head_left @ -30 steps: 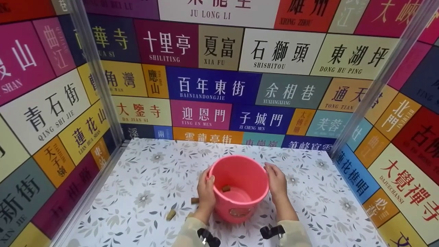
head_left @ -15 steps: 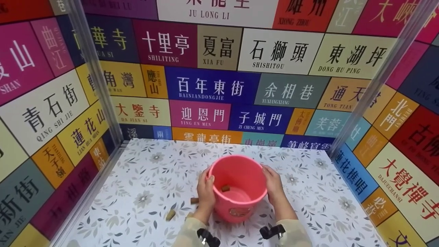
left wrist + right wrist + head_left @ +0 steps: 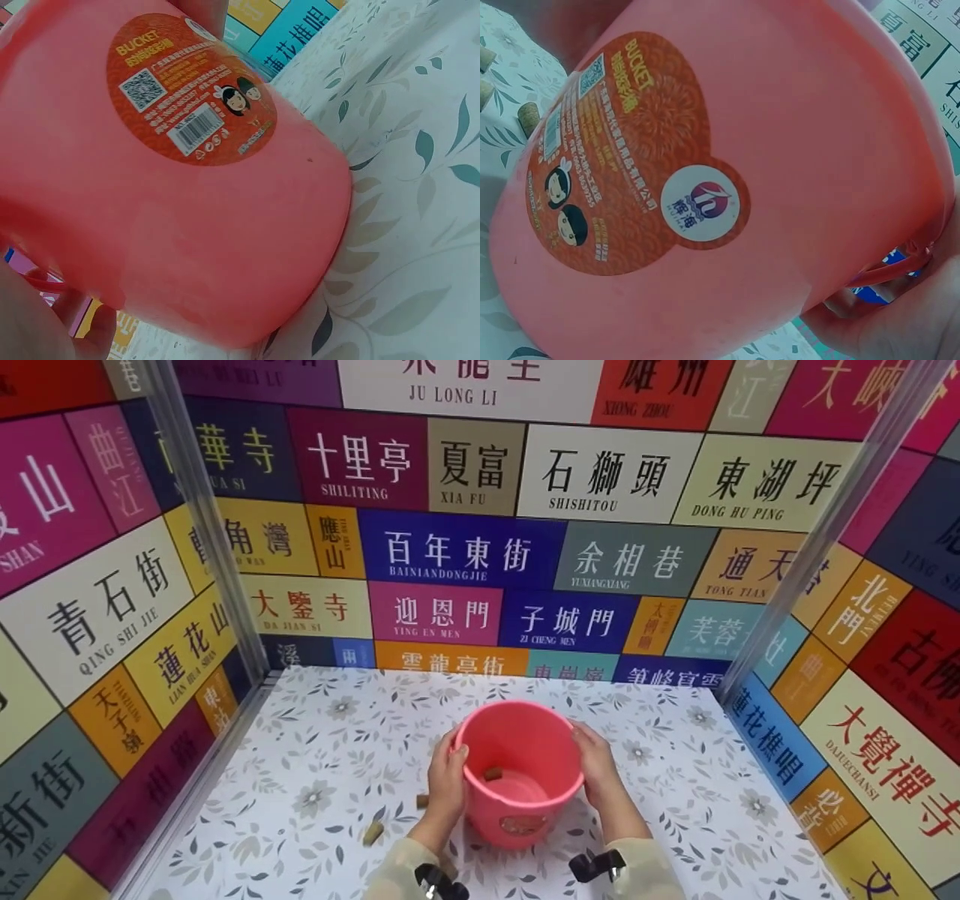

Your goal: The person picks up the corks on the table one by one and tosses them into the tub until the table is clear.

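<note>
A pink plastic bucket (image 3: 487,819) stands upright on the patterned table between the two hands, its mouth toward the head camera. My left hand (image 3: 445,780) grips its left side, with the thumb at the rim. On the right side, my right hand (image 3: 604,769) holds the bucket below the rim, its fingertips partly hidden behind the wall. Inside lies a small brown cork (image 3: 493,773). An orange-red label (image 3: 630,150) fills the near wall in both wrist views. Part of the pink handle (image 3: 892,268) shows beside my right fingers.
One loose cork (image 3: 373,832) lies on the table left of the bucket, and another cork (image 3: 423,801) is partly covered by my left hand. Printed wall panels (image 3: 461,547) enclose the table at the back and both sides, with clear corner posts (image 3: 217,532).
My right hand has closed in on the bucket's right side, its fingers moving behind the rim. The left wrist has shifted slightly left, covering more of a cork. The bucket stays nearly in place.
</note>
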Available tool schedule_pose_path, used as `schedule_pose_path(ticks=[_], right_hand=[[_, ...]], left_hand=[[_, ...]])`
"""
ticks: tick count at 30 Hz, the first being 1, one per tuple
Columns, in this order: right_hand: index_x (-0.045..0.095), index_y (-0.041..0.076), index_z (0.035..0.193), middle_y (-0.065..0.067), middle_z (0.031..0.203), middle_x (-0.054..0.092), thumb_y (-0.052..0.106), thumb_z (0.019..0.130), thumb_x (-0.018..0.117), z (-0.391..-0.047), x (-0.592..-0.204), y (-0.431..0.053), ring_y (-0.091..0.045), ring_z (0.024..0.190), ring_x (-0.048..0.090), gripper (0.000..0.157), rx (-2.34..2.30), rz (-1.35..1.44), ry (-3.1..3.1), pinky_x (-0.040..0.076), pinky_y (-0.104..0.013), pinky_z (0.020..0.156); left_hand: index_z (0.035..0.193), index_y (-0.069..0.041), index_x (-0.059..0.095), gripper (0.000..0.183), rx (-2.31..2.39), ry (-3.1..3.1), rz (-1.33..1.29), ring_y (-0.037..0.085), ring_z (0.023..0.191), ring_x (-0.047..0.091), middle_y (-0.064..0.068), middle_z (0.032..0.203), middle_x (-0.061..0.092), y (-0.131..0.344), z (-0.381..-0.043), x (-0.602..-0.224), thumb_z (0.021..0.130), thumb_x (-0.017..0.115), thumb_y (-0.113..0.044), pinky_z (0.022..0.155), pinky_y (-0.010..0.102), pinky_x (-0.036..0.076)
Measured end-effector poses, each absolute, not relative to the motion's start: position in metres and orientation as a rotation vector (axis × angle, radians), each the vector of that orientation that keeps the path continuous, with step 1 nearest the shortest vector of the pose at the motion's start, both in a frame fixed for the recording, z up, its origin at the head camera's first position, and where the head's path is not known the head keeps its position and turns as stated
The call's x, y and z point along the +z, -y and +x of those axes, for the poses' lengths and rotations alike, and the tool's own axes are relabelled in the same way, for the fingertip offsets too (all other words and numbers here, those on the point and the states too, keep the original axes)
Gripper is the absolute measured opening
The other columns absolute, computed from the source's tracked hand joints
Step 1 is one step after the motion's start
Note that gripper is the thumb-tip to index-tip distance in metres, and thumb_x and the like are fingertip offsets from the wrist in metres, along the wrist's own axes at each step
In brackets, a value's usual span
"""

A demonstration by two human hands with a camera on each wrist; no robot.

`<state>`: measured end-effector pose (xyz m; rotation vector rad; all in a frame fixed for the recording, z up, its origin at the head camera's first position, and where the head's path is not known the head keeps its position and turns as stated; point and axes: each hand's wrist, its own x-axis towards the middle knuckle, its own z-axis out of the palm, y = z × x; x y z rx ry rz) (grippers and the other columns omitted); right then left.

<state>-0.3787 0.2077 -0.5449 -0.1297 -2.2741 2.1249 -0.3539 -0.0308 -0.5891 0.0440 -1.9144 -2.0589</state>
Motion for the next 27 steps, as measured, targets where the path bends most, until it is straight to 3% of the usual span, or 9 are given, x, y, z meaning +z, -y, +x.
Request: schedule_pose_path(ticks=[12,17,27], right_hand=[[0.058,0.004,0.15,-0.02,0.149,0.063,0.025,0.115,0.043,-0.379,-0.546,-0.207,-0.036,0.137,0.061,0.044,2.134,-0.159,2.254,0.052,-0.046,0.113],[0.055,0.003,0.153,-0.022,0.153,0.059,0.025,0.114,0.043,-0.38,-0.546,-0.207,-0.035,0.138,0.059,0.046,2.165,-0.187,2.237,0.051,-0.046,0.115],[0.058,0.007,0.151,-0.019,0.149,0.063,0.029,0.114,0.043,-0.378,-0.546,-0.207,-0.032,0.133,0.063,0.045,2.206,-0.202,2.225,0.055,-0.04,0.108]], left_hand=[[0.153,-0.014,0.056,0.046,-1.98,2.114,0.001,0.032,0.141,0.058,0.012,0.153,0.059,0.043,-0.35,-0.585,0.109,0.055,-0.024,0.116,0.051,0.051],[0.151,-0.011,0.058,0.046,-1.895,2.179,-0.012,0.031,0.13,0.065,0.013,0.15,0.061,0.049,-0.349,-0.586,0.109,0.057,-0.029,0.107,0.047,0.057],[0.138,-0.006,0.067,0.036,-1.859,2.104,0.015,0.03,0.119,0.068,0.019,0.134,0.07,0.069,-0.343,-0.584,0.108,0.058,-0.023,0.103,0.047,0.055]])
